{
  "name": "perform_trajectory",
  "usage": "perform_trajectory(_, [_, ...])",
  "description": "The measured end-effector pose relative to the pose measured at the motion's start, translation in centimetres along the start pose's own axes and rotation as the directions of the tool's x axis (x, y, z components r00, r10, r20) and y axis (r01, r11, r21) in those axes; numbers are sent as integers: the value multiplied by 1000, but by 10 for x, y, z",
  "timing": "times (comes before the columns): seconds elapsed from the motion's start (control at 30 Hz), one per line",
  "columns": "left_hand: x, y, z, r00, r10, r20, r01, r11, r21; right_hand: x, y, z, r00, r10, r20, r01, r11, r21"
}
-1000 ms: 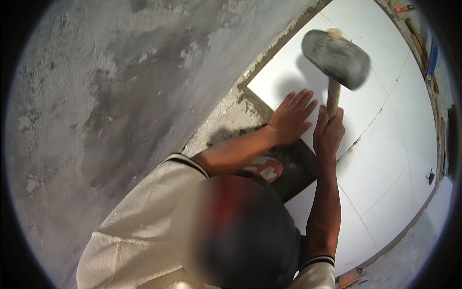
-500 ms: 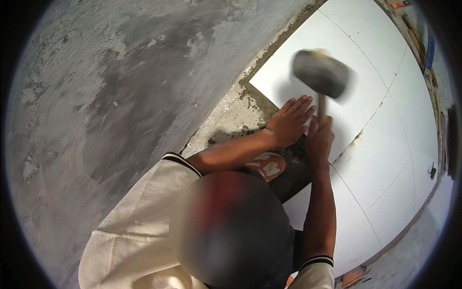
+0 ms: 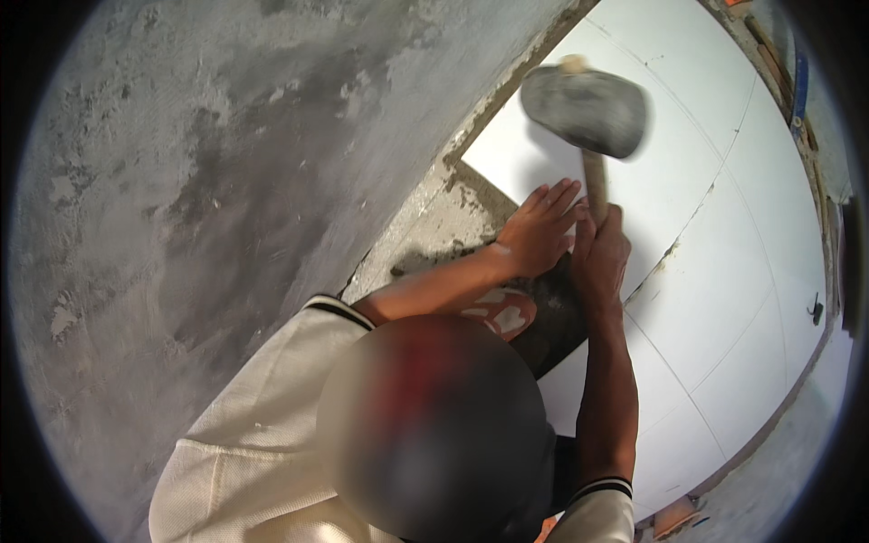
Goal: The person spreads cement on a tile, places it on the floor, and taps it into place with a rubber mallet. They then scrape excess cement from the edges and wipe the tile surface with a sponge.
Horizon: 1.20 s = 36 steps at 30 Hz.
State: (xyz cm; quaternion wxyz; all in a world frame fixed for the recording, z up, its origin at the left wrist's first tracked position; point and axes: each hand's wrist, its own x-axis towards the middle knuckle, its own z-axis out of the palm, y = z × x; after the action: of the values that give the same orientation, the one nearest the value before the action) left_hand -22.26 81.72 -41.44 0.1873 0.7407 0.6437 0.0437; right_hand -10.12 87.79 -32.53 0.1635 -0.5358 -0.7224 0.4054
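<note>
My right hand [image 3: 601, 258] is wrapped round the wooden handle of a rubber mallet [image 3: 586, 109]. Its dark, rounded head is raised over a large white floor tile [image 3: 507, 149] and slightly blurred; a shadow falls on the tile beside it. Fingers stretched out, my left hand [image 3: 541, 228] lies flat at the near edge of that tile, close beside the mallet handle. More white tiles [image 3: 724, 299] spread to the right, divided by thin joints.
A bare grey cement wall [image 3: 253, 163] fills the left side. Rough, mortar-stained ground [image 3: 421, 226] shows between wall and tiles, near a patterned piece of footwear [image 3: 507, 312]. At the far right lie a blue bar-shaped tool [image 3: 800, 86] and a small dark object [image 3: 816, 310].
The mallet head has shifted up and a little left, and is less blurred. My left hand stays on the tile's edge. The view has shifted slightly.
</note>
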Motion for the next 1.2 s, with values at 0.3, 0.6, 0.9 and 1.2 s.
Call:
perform_trajectory(0.3, [11, -2, -4, 994, 24, -104, -39, 988, -148, 17, 22, -5, 989, 63, -133, -61, 998, 19])
perform_trajectory(0.6, [125, -57, -27, 948, 165, -271, -176, 984, -18, 72, 13, -28, 801, 140, -582, 34, 960, 277])
perform_trajectory(0.9, [124, -58, -33, 971, 158, -180, -172, 983, -60, 106, -6, -24, 896, 58, -440, 25, 983, 181])
perform_trajectory(1.2, [131, -69, -39, 972, 124, -201, -127, 992, -2, 114, -4, -18, 925, 30, -378, 14, 993, 113])
